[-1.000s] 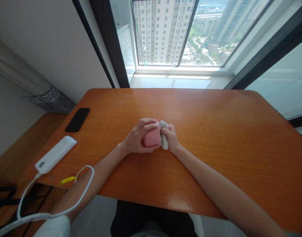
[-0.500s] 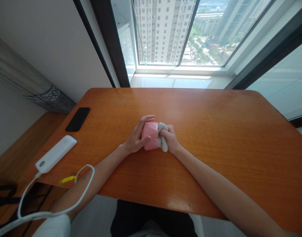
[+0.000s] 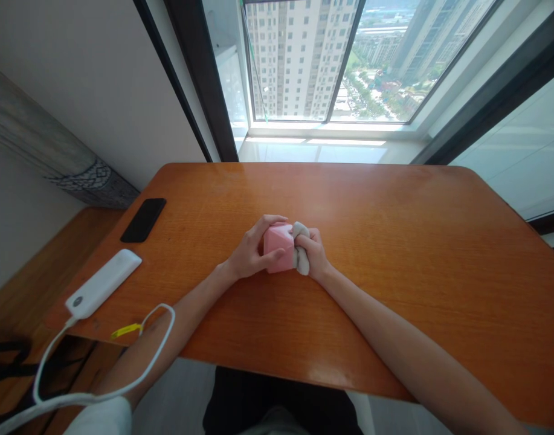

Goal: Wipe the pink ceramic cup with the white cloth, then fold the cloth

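Note:
A pink faceted block [image 3: 279, 248], soft-looking, sits on the wooden table top [image 3: 394, 260] between my hands. My left hand [image 3: 252, 251] is shut around its left side, with the fingers across its near and far faces. Pressed against the block's right side is a bunched grey cloth [image 3: 301, 249], perhaps a sock. My right hand [image 3: 310, 252] grips that cloth, and its fingers hide the cloth's middle. The block's underside is out of sight.
A black phone [image 3: 143, 220] and a white power bank [image 3: 103, 284] lie at the table's left edge. A white cable [image 3: 37, 389] runs from the power bank past my left forearm. A yellow tag [image 3: 126, 330] lies near it. A large window [image 3: 331, 60] stands beyond the table.
The pink block has turned between my hands, and its angled faces now show. My left fingers have shifted on it. The grey cloth stays in my right hand.

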`<move>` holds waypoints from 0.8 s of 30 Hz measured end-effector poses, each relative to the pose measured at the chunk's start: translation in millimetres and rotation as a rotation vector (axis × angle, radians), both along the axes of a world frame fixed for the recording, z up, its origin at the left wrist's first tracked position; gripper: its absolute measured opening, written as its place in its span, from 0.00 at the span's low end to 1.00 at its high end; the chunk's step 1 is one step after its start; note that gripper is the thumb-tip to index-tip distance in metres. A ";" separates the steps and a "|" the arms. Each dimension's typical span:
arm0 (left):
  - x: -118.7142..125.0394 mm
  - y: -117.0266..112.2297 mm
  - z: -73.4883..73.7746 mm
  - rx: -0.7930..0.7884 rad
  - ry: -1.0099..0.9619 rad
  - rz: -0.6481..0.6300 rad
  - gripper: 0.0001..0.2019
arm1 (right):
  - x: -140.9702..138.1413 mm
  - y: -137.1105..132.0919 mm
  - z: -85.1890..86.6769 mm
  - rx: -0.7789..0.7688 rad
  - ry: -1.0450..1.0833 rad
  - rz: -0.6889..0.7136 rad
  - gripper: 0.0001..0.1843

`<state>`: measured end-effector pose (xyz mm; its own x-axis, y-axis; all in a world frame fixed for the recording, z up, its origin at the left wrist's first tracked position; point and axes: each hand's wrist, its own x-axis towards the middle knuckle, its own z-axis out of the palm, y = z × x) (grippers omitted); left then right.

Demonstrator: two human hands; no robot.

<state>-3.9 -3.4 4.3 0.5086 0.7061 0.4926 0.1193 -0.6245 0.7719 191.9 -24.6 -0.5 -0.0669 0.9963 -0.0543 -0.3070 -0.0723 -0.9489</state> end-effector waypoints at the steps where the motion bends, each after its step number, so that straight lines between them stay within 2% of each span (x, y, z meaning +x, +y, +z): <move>1: 0.9 -0.5 -1.6 -0.108 -0.032 0.013 0.31 | -0.3 -0.4 -0.5 0.001 -0.001 0.004 0.12; 3: 2.0 -1.5 -5.8 -0.266 -0.076 0.025 0.31 | -0.9 -0.9 -1.4 0.003 -0.004 0.008 0.12; 5: 2.2 -2.2 -10.3 -0.307 -0.096 0.012 0.33 | -1.4 -1.3 -1.7 0.003 -0.007 0.013 0.11; 8: -0.6 -0.9 -15.1 -0.166 -0.119 0.014 0.37 | -1.4 -2.0 -0.8 0.003 -0.012 0.017 0.11; 12: -9.9 6.4 -16.1 0.238 -0.023 -0.044 0.44 | -0.4 -2.0 0.4 -0.002 -0.003 0.008 0.11; 15: -13.2 9.8 -14.7 0.431 0.091 -0.088 0.51 | 0.3 0.1 0.2 -0.007 0.015 -0.013 0.12; 20: -5.5 4.8 -11.1 0.479 0.111 -0.012 0.50 | 0.3 2.6 -0.7 -0.002 0.024 -0.034 0.13; 24: 0.2 -0.2 -5.0 0.356 0.072 0.016 0.42 | 0.3 1.0 -0.2 0.004 0.010 -0.021 0.14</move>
